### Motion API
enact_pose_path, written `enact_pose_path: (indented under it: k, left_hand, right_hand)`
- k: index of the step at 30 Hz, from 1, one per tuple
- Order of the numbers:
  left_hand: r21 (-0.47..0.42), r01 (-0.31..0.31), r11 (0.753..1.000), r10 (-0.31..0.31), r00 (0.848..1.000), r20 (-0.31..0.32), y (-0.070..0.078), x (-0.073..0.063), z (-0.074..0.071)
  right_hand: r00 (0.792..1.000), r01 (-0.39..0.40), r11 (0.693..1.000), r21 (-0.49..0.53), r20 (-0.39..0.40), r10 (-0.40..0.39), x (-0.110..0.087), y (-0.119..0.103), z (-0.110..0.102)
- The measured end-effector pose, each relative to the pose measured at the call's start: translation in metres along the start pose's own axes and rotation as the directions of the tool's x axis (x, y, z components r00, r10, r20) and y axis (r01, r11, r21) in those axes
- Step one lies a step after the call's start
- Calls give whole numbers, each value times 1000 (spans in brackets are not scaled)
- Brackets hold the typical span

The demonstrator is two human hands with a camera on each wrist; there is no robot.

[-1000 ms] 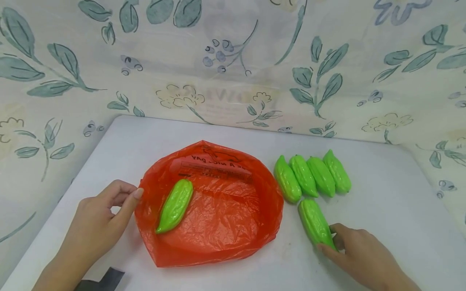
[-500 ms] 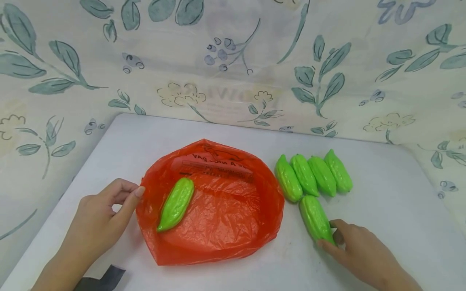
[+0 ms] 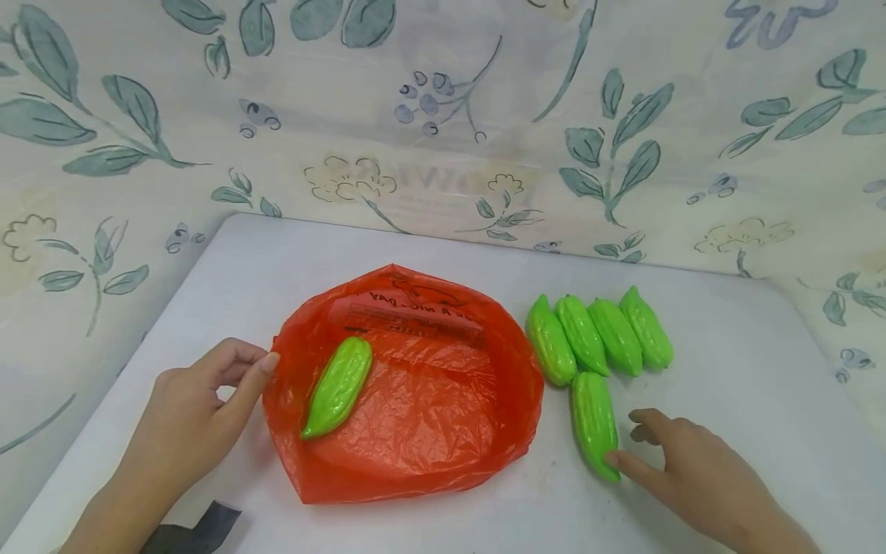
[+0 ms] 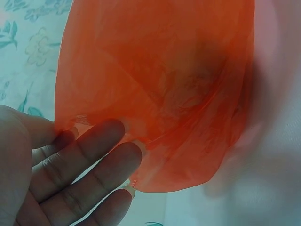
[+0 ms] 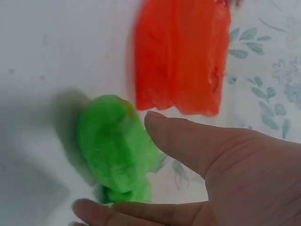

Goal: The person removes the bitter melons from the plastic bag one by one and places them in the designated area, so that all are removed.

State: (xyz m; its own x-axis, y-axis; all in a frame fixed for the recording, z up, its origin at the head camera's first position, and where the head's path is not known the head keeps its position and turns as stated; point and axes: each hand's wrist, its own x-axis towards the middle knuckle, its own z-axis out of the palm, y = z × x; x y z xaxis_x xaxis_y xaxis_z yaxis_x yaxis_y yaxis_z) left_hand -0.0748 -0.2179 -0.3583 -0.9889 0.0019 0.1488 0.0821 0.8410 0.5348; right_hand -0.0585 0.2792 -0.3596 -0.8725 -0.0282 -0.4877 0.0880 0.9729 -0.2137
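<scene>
A red plastic bag [image 3: 429, 408] lies with its mouth spread wide, and one green bitter gourd [image 3: 339, 388] rests inside at its left. My left hand [image 3: 187, 415] pinches the bag's left rim between thumb and fingers; the left wrist view shows the thin film [image 4: 150, 70] at the fingertips. Right of the bag, a second bitter gourd [image 3: 595, 423] lies on the table, its upper end by the row behind. My right hand [image 3: 706, 477] is beside it, fingers parted from it, thumb tip at its lower end. In the right wrist view this gourd [image 5: 113, 146] appears beyond the spread thumb and fingers.
Several more bitter gourds [image 3: 554, 346] lie side by side right of the bag, the leftmost close against its rim. A dark grey strip [image 3: 214, 527] shows at the front left of the white table [image 3: 747, 346]. A floral-patterned cloth [image 3: 443, 200] rises behind.
My right hand has loosened its grip on the nearer gourd and drawn its fingers away to the right. That gourd now lies more upright in view. The left hand keeps hold of the bag.
</scene>
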Motion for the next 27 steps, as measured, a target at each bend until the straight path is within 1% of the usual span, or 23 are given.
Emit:
enact_pose_path:
  k: [5, 9, 12, 14, 16, 18, 22, 25, 27]
  left_hand:
    - [2, 0, 1000, 0, 1000, -7, 1, 0, 0]
    - [-1, -6, 1000, 6, 1000, -11, 1, -1, -1]
    - [-4, -6, 1000, 6, 1000, -6, 1, -1, -1]
    - [-9, -2, 1000, 2, 1000, 1, 0, -1, -1]
    - [-11, 3, 1000, -3, 1000, 6, 0, -1, -1]
    - [-8, 5, 1000, -5, 1000, 7, 0, 0, -1]
    - [4, 5, 1000, -5, 1000, -2, 0, 0, -2]
    - [11, 1, 1000, -1, 1000, -8, 0, 0, -2]
    - [8, 4, 1000, -4, 1000, -1, 0, 0, -1]
  right_hand:
    - [997, 42, 997, -58, -61, -45, -5, -6, -9]
    - [984, 99, 991, -85, -143, -110, -12, -14, -16]
    - [970, 129, 985, -111, -192, -149, -17, -26, -22]
    - [966, 130, 984, -124, -206, -154, -20, -37, -27]
    - [958, 151, 978, -144, -221, -181, -23, -47, -33]
    - [939, 193, 966, -171, -253, -232, -26, -57, -38]
    - [903, 268, 934, -234, -276, -329, -31, -79, -47]
    - [886, 323, 906, -275, -249, -391, -32, -95, -51]
    - [864, 373, 873, -315, -225, -451, -31, -105, -52]
